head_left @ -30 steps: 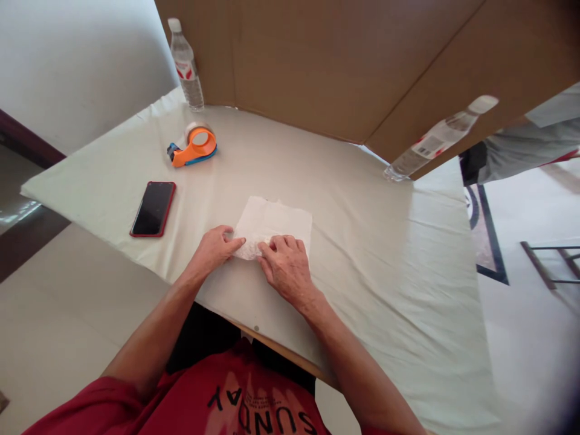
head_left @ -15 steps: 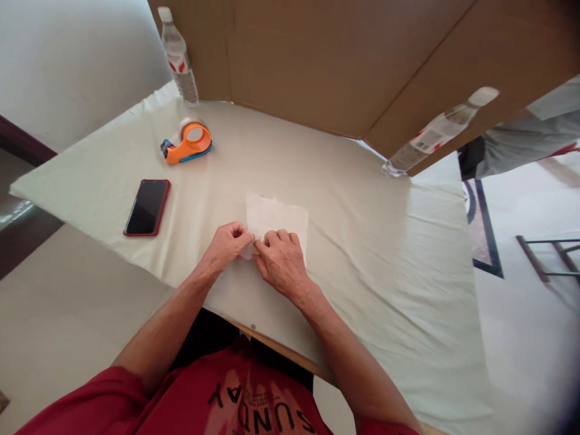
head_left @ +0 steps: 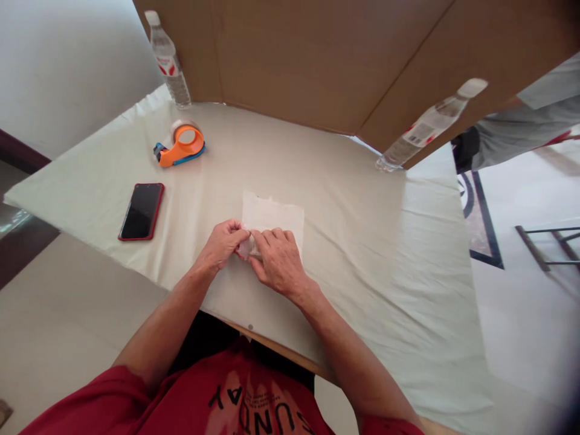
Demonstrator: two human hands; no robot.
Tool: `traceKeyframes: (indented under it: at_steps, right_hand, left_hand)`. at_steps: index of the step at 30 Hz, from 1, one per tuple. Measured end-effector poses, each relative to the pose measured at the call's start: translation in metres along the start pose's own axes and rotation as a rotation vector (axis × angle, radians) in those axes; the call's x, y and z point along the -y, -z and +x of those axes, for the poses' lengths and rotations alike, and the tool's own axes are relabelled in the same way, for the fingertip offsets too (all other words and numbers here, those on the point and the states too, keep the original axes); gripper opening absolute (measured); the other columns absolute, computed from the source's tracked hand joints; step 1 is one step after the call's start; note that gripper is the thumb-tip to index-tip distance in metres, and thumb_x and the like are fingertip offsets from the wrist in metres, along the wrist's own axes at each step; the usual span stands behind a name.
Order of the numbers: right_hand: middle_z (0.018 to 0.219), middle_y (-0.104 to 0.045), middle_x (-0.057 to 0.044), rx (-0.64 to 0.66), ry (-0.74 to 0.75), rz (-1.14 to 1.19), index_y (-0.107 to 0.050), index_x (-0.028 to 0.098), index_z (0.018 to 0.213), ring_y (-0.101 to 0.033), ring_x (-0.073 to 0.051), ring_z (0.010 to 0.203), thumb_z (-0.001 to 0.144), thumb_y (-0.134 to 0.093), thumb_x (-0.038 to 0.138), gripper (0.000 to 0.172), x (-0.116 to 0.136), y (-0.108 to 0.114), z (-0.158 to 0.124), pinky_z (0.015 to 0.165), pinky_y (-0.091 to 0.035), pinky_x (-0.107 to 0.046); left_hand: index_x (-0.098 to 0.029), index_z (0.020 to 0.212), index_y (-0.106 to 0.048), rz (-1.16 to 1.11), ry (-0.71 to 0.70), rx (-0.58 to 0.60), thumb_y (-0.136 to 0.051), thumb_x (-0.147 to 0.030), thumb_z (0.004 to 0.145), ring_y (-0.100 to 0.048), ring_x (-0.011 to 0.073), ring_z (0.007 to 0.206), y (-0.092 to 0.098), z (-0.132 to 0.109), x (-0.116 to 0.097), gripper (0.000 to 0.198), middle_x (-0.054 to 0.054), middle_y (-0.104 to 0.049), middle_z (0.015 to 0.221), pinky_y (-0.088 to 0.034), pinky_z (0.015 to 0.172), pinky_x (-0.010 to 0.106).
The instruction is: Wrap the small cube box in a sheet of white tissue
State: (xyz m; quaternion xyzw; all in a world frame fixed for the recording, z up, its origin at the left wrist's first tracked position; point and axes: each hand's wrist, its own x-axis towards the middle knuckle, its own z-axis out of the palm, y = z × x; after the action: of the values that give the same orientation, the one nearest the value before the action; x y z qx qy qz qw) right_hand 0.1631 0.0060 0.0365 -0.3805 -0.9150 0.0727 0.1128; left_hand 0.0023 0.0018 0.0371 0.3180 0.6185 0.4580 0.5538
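Note:
A thin white sheet of paper (head_left: 273,212) lies on the cloth-covered table, its far part flat and its near left part lifted between my hands. My left hand (head_left: 223,243) is closed, with thumb and forefinger pinching the raised near left edge. My right hand (head_left: 280,261) bends over the near part of the sheet, fingers together and fingertips pressed on it close to the left thumb. Something small and pale shows between the hands; I cannot tell if it is a fold of the sheet or a separate thing.
A phone (head_left: 142,211) in a red case and an orange tape dispenser (head_left: 182,145) lie to the left. Water bottles stand at the back left (head_left: 170,63) and right (head_left: 423,130), against a tall cardboard panel (head_left: 290,60). Beyond the right edge, a person in grey (head_left: 521,136) is partly visible.
My right fingertips have moved slightly closer to the left thumb, and the lifted edge of the paper is bunched more between them. The whole view has shifted a little.

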Motion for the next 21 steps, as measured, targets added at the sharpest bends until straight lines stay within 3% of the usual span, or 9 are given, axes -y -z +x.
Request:
traceKeyframes:
  at_steps: [4,10,15,18,21]
  right_hand:
    - [0.119,-0.069,-0.019,0.014,-0.009,0.132,-0.041,0.003,0.148,-0.051,-0.032,0.103,0.088,-0.060,0.028,0.067,-0.006,0.001,-0.001,0.090,-0.035,-0.043]
    - [0.116,-0.071,-0.015,-0.004,-0.012,0.313,-0.039,0.009,0.150,-0.054,-0.028,0.101,0.084,-0.054,0.020,0.068,-0.015,0.003,-0.003,0.091,-0.041,-0.042]
    - [0.120,-0.072,-0.014,0.010,0.022,0.267,-0.054,0.014,0.140,-0.060,-0.029,0.108,0.091,-0.055,0.025,0.050,-0.036,0.026,-0.010,0.098,-0.042,-0.044]
    - [0.121,-0.073,-0.015,-0.031,-0.121,0.153,-0.064,0.014,0.128,-0.063,-0.031,0.112,0.093,-0.057,0.029,0.038,-0.053,0.038,-0.018,0.097,-0.044,-0.046]
    - [0.113,-0.076,-0.013,-0.023,-0.340,0.152,-0.067,0.015,0.123,-0.068,-0.028,0.103,0.094,-0.058,0.031,0.035,-0.067,0.040,-0.030,0.089,-0.047,-0.041]
  left_hand:
    - [-0.019,0.070,-0.052,0.098,-0.044,0.042,-0.062,-0.022,0.067,-0.048,0.0069,0.043,-0.002,0.002,-0.001,0.011,-0.007,-0.053,0.051,-0.040,0.042,0.018]
    - [-0.017,0.079,-0.063,0.320,-0.114,0.127,-0.059,-0.026,0.069,-0.057,0.0128,0.056,-0.009,0.004,-0.007,0.014,0.001,-0.065,0.068,-0.046,0.045,0.021]
    - [-0.015,0.098,-0.072,0.478,-0.160,0.308,-0.052,-0.023,0.068,-0.065,0.0190,0.078,-0.006,-0.006,-0.017,0.037,0.006,-0.072,0.089,-0.055,0.064,0.028]
    - [-0.017,0.096,-0.074,0.666,-0.287,0.277,-0.049,-0.020,0.070,-0.064,0.0207,0.082,-0.004,-0.010,-0.017,0.036,0.007,-0.074,0.092,-0.054,0.073,0.030]
    - [-0.019,0.086,-0.074,0.758,-0.391,0.300,-0.049,-0.017,0.070,-0.064,0.0220,0.085,0.000,-0.011,-0.019,0.030,0.006,-0.072,0.088,-0.052,0.080,0.032]
